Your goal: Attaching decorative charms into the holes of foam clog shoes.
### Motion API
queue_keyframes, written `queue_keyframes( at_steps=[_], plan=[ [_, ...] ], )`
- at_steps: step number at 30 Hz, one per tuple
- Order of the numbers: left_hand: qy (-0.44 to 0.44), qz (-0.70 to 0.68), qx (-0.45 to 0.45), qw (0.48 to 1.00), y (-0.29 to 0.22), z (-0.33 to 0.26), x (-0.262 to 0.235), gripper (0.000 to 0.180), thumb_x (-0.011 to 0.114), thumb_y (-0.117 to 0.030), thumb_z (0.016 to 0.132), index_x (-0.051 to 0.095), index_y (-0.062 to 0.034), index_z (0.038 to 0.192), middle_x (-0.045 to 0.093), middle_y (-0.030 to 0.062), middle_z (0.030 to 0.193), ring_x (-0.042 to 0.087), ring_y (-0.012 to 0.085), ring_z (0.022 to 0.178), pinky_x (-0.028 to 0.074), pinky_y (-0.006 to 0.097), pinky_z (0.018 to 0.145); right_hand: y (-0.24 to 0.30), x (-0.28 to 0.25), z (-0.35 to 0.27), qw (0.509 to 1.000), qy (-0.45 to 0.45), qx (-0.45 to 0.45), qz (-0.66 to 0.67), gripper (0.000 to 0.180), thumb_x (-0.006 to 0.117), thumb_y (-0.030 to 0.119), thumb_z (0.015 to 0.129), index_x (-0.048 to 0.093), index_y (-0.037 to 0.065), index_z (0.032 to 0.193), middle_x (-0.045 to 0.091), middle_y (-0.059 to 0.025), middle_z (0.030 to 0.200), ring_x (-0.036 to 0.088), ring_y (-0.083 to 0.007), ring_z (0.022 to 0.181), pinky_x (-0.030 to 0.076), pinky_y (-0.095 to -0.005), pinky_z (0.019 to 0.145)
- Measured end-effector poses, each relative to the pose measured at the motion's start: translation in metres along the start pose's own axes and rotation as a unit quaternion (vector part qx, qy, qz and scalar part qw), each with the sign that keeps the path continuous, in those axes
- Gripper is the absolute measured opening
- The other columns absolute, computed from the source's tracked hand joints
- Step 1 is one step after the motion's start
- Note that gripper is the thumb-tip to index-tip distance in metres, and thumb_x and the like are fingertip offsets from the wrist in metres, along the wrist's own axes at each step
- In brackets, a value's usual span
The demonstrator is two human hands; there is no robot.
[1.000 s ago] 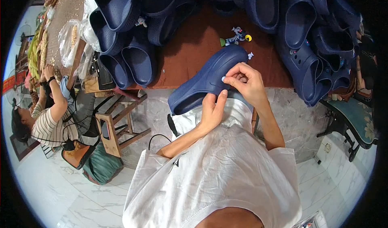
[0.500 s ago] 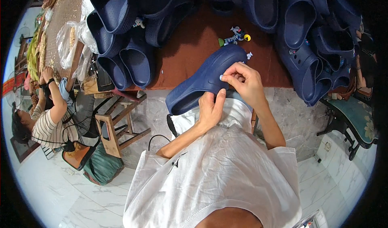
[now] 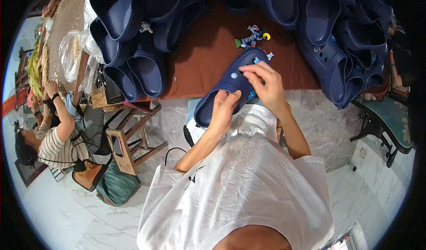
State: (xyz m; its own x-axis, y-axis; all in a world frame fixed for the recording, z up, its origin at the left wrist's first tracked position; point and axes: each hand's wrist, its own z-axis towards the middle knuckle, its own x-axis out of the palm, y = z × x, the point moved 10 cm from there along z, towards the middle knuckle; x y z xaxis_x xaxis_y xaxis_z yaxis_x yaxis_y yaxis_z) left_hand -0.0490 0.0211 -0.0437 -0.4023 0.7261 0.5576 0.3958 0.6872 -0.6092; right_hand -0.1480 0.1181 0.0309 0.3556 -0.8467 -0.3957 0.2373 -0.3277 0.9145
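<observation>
A navy blue clog [image 3: 208, 103] is held in front of me, its top side turned up and toe pointing away to the right. My left hand [image 3: 225, 110] grips it, thumb and fingers at the opening's edge. A round pale blue charm [image 3: 234, 76] sits on the upper, with small blue charms [image 3: 251, 95] near its right side and toe. My right hand [image 3: 264, 83] is at the upper beside the pale charm, thumb and forefinger pinched; what lies between them, if anything, is hidden. Several loose charms [image 3: 253, 37] lie on the brown cloth just beyond the toe.
A brown cloth [image 3: 195, 68] covers the table. Navy clogs [image 3: 148, 72] crowd its left side, and more clogs [image 3: 326, 64] are heaped at the right. A wooden stool [image 3: 128, 139] stands at left, near another person [image 3: 57, 134]. A green-topped chair [image 3: 386, 117] is at right.
The clog has been turned so its upper faces me, showing the charms. My right hand has shifted from its side to the top, slightly up and left. My left hand still holds it.
</observation>
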Motion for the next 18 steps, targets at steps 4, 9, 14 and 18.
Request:
queue_keyframes(
  at_steps=[4,9,14,18],
  plan=[
    [-0.03,-0.071,0.025,0.997,-0.01,-0.002,-0.014,0.044,0.057,-0.008,0.091,0.046,0.0041,0.132,0.058,0.0117,0.128,0.057,0.02,0.115,0.043,0.034,0.1,-0.028,-0.041,-0.012,0.986,-0.148,0.055,0.058,0.014,0.059,0.005,0.094,0.069,0.002,0.104,0.064,-0.0092,0.094,0.064,-0.0152,0.075,0.051,-0.0258,0.066],
    [-0.054,-0.173,0.033,0.983,-0.016,-0.001,-0.039,0.027,0.057,-0.007,0.089,0.054,0.0021,0.114,0.061,0.0115,0.119,0.058,0.0219,0.111,0.046,0.037,0.098,-0.076,-0.059,-0.019,0.979,-0.154,0.065,-0.114,0.022,0.063,0.003,0.09,0.063,0.003,0.112,0.059,-0.0114,0.098,0.064,-0.0195,0.075,0.053,-0.0305,0.067],
    [-0.089,-0.19,0.057,0.976,-0.01,0.003,-0.058,0.021,0.057,-0.01,0.089,0.057,-0.0011,0.108,0.063,0.0087,0.113,0.061,0.0206,0.103,0.049,0.035,0.092,-0.099,-0.036,-0.013,0.971,-0.109,0.083,-0.194,0.045,0.07,0.004,0.081,0.053,0.002,0.123,0.054,-0.0196,0.109,0.061,-0.0383,0.091,0.051,-0.0451,0.078],
    [-0.086,-0.217,0.061,0.97,-0.006,0.005,-0.057,0.021,0.058,-0.008,0.089,0.056,0.0007,0.107,0.062,0.0102,0.113,0.059,0.0217,0.106,0.048,0.038,0.098,-0.1,-0.023,0.003,0.978,-0.101,0.081,-0.162,0.043,0.07,0.004,0.081,0.054,0.0,0.121,0.055,-0.0221,0.105,0.059,-0.0424,0.094,0.049,-0.0487,0.08]
  ],
)
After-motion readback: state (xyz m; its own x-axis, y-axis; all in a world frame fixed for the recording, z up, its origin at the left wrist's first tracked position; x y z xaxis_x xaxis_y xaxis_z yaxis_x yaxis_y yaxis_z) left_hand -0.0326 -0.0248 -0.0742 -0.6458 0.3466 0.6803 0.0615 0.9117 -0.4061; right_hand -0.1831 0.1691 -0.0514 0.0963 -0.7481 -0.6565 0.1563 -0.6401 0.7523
